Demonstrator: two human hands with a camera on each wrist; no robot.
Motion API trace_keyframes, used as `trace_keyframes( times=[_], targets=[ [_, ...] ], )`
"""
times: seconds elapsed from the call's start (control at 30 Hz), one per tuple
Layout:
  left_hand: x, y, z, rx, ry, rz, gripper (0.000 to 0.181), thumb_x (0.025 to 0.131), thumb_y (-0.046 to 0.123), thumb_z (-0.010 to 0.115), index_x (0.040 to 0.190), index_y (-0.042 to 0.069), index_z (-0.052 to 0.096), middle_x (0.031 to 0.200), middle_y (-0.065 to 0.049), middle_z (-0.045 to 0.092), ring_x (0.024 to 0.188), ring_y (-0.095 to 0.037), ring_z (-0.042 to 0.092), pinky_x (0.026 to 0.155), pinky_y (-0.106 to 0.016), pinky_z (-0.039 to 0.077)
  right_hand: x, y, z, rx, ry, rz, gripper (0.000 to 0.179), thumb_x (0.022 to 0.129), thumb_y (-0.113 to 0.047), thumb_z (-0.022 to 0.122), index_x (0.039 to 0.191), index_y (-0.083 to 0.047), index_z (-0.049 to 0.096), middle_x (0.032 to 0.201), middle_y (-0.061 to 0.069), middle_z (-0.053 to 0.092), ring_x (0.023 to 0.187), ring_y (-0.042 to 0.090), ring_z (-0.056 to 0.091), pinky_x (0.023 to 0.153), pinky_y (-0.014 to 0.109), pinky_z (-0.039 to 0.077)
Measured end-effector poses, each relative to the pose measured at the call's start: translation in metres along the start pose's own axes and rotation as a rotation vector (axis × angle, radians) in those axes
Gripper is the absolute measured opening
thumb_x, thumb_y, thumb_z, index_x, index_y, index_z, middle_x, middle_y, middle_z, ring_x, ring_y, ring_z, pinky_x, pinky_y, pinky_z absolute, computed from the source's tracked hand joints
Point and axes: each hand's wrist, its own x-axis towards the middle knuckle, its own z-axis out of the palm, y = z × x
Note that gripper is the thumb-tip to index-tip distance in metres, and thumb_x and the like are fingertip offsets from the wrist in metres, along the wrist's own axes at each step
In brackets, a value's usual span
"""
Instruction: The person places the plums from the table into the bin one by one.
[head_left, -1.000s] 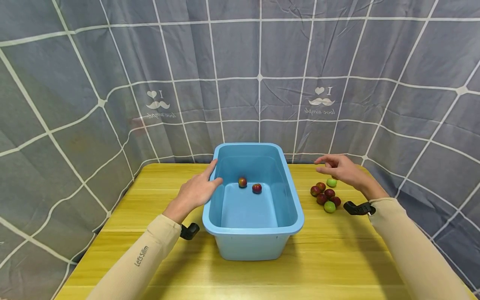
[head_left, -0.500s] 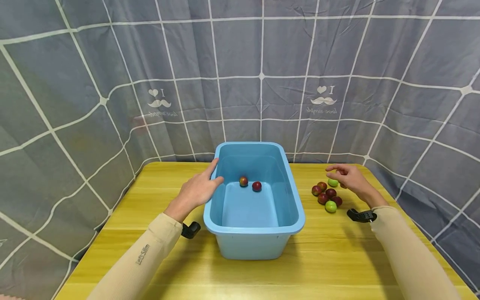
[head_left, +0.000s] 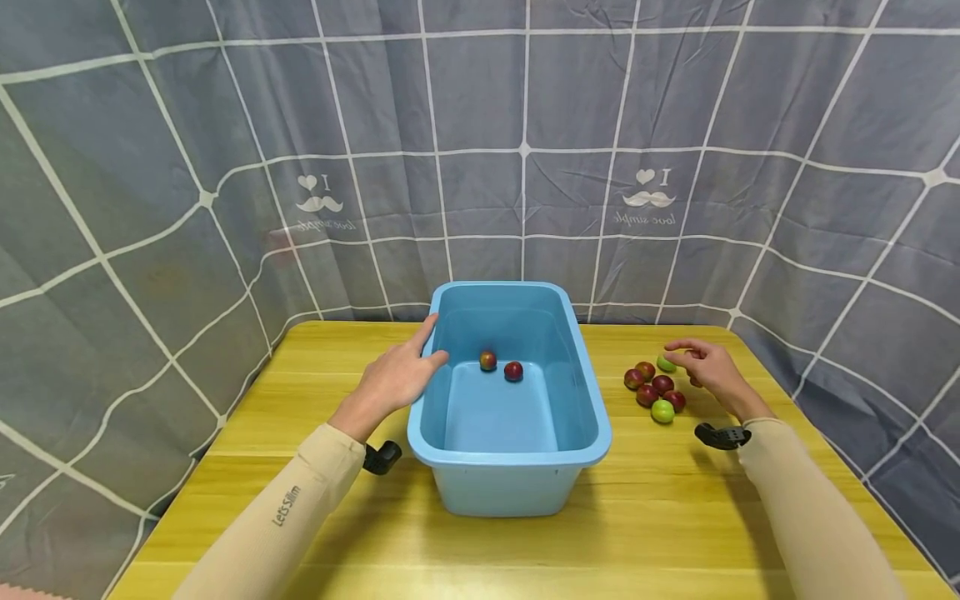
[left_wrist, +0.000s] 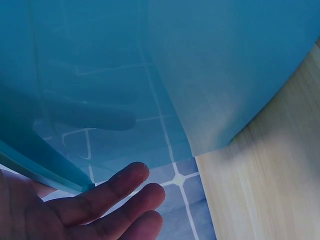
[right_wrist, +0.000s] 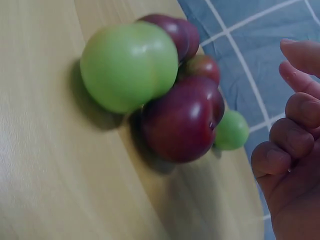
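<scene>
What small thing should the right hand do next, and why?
I'd guess the right hand should pinch the nearest red fruit: it looks empty-handed and close by, and the tub holds only two reddish fruits, no green ones. The left hand rests at the tub's rim.

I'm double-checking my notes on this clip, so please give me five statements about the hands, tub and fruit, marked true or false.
1. The left hand touches the rim of the blue tub. True.
2. The tub holds three green fruits. False: it holds two reddish fruits.
3. Two green fruits lie on the table. True.
4. The right hand grips a dark red fruit. False: it holds nothing.
5. In the head view, the fruits outside the tub lie right of it. True.
</scene>
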Motion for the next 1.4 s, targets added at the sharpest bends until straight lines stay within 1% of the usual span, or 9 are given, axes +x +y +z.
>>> trace_keyframes(
  times=[0.07, 0.23, 0.37, 0.53, 0.73, 0.87, 1.03, 1.27, 1.4],
  targets=[
    [0.0, 0.0, -0.001, 0.001, -0.002, 0.003, 0.073, 0.099, 0.054, 0.037, 0.163, 0.037, 0.006, 0.155, -0.015, 0.046, 0.109, -0.035, 0.063, 0.065, -0.04, 0.046, 0.001, 0.004, 0.0, 0.004, 0.002, 0.013, 0.053, 0.098, -0.041, 0.063, 0.132, 0.0, 0.058, 0.063, -0.007, 0.041, 0.054, 0.016, 0.041, 0.057, 0.031, 0.04],
    [-0.001, 0.001, -0.001, -0.002, 0.001, 0.003, 0.073, 0.099, 0.055, 0.036, 0.163, 0.037, 0.006, 0.154, -0.014, 0.048, 0.105, -0.033, 0.064, 0.065, -0.039, 0.047, 0.003, 0.014, -0.002, 0.006, -0.001, 0.053, 0.06, 0.098, -0.042, 0.063, 0.138, 0.001, 0.054, 0.063, -0.007, 0.042, 0.054, 0.015, 0.041, 0.055, 0.029, 0.039],
    [-0.001, 0.0, 0.0, -0.007, 0.006, 0.002, 0.073, 0.099, 0.056, 0.037, 0.163, 0.037, 0.007, 0.155, -0.014, 0.046, 0.11, -0.035, 0.063, 0.068, -0.041, 0.048, 0.004, 0.019, -0.002, -0.002, 0.014, 0.064, 0.058, 0.099, -0.041, 0.063, 0.138, 0.0, 0.054, 0.06, -0.008, 0.041, 0.054, 0.013, 0.041, 0.055, 0.027, 0.039],
    [-0.001, 0.0, -0.001, -0.009, 0.007, 0.004, 0.073, 0.099, 0.055, 0.037, 0.163, 0.038, 0.007, 0.156, -0.014, 0.045, 0.113, -0.036, 0.063, 0.07, -0.043, 0.049, 0.007, 0.028, 0.0, -0.005, 0.059, 0.043, 0.053, 0.098, -0.039, 0.064, 0.135, 0.0, 0.057, 0.06, -0.009, 0.043, 0.055, 0.011, 0.043, 0.055, 0.026, 0.038],
    [-0.001, 0.0, -0.002, -0.004, 0.005, 0.002, 0.073, 0.099, 0.055, 0.037, 0.163, 0.037, 0.007, 0.155, -0.015, 0.046, 0.112, -0.036, 0.063, 0.069, -0.042, 0.048, 0.01, 0.037, 0.002, 0.051, 0.094, 0.063, 0.055, 0.097, -0.037, 0.067, 0.136, 0.0, 0.055, 0.057, -0.011, 0.041, 0.051, 0.008, 0.04, 0.051, 0.026, 0.037],
    [-0.001, 0.0, -0.001, -0.001, 0.004, 0.002, 0.073, 0.099, 0.056, 0.037, 0.163, 0.038, 0.007, 0.156, -0.014, 0.045, 0.114, -0.037, 0.063, 0.069, -0.042, 0.048, 0.011, 0.041, 0.003, 0.057, 0.087, 0.093, 0.061, 0.097, -0.04, 0.067, 0.141, -0.002, 0.051, 0.056, -0.011, 0.039, 0.05, 0.008, 0.039, 0.051, 0.027, 0.037],
    [-0.002, 0.0, 0.001, 0.007, 0.002, -0.006, 0.072, 0.099, 0.056, 0.037, 0.163, 0.038, 0.007, 0.156, -0.013, 0.045, 0.118, -0.037, 0.061, 0.07, -0.042, 0.048, 0.011, 0.042, 0.005, 0.004, 0.044, 0.12, 0.067, 0.096, -0.044, 0.066, 0.146, -0.005, 0.047, 0.061, -0.008, 0.041, 0.055, 0.011, 0.043, 0.054, 0.027, 0.037],
    [-0.002, 0.0, 0.001, 0.01, 0.01, 0.0, 0.072, 0.099, 0.055, 0.038, 0.163, 0.038, 0.008, 0.152, -0.013, 0.05, 0.103, -0.031, 0.064, 0.066, -0.039, 0.045, 0.015, 0.043, 0.004, 0.005, 0.008, 0.146, 0.071, 0.096, -0.046, 0.065, 0.152, -0.009, 0.042, 0.064, -0.004, 0.042, 0.055, 0.015, 0.046, 0.053, 0.029, 0.042],
    [-0.002, 0.0, 0.0, 0.013, 0.01, 0.002, 0.072, 0.099, 0.055, 0.038, 0.163, 0.037, 0.009, 0.151, -0.014, 0.051, 0.103, -0.031, 0.064, 0.066, -0.039, 0.046, 0.017, 0.042, 0.004, -0.021, -0.011, 0.149, 0.073, 0.096, -0.048, 0.064, 0.154, -0.01, 0.04, 0.066, -0.003, 0.043, 0.056, 0.016, 0.047, 0.055, 0.029, 0.042]
  ],
)
